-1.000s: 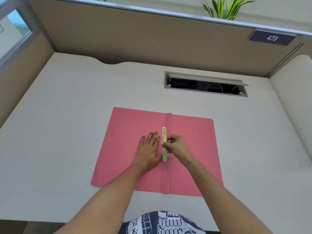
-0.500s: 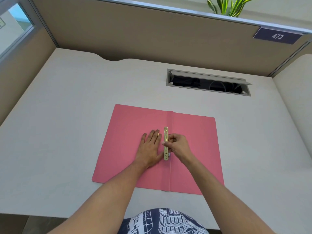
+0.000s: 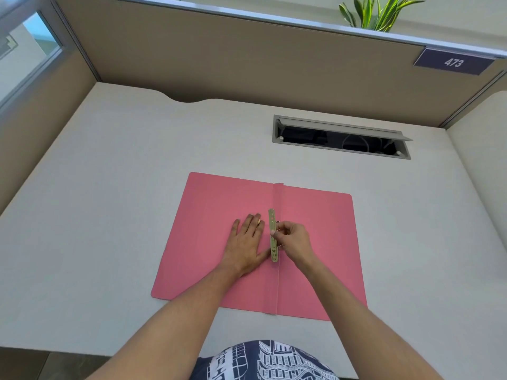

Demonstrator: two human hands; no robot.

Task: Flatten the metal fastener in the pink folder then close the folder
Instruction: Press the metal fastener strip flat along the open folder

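The pink folder (image 3: 214, 242) lies open and flat on the desk (image 3: 109, 201), toward the near edge and about midway between the side edges, its spine crease running away from the person. The left hand (image 3: 247, 244) is spread palm down on the left leaf, fingers together and pointing toward the far edge, a ring showing on one finger, the thumb side just beside the fastener. The right hand (image 3: 292, 239) is curled over the right leaf, its fingertips pinched on the middle of the metal fastener (image 3: 272, 234), a thin wire-like prong showing between finger and thumb. The fastener is a slim brass-coloured strip with punched holes, lying along the spine crease, its far end clear of both hands and its near end beside the left thumb. Both forearms come in bare from the near edge, over a dark blue and white patterned garment (image 3: 269, 362). Beyond the folder, near the far edge on the right, a cable hatch (image 3: 340, 137) sits open in the desk. Tan partition panels (image 3: 247, 58) wall the far and left sides; a plate reading 473 (image 3: 454, 62) hangs at the far right corner, with a green plant (image 3: 378, 12) above the partition.
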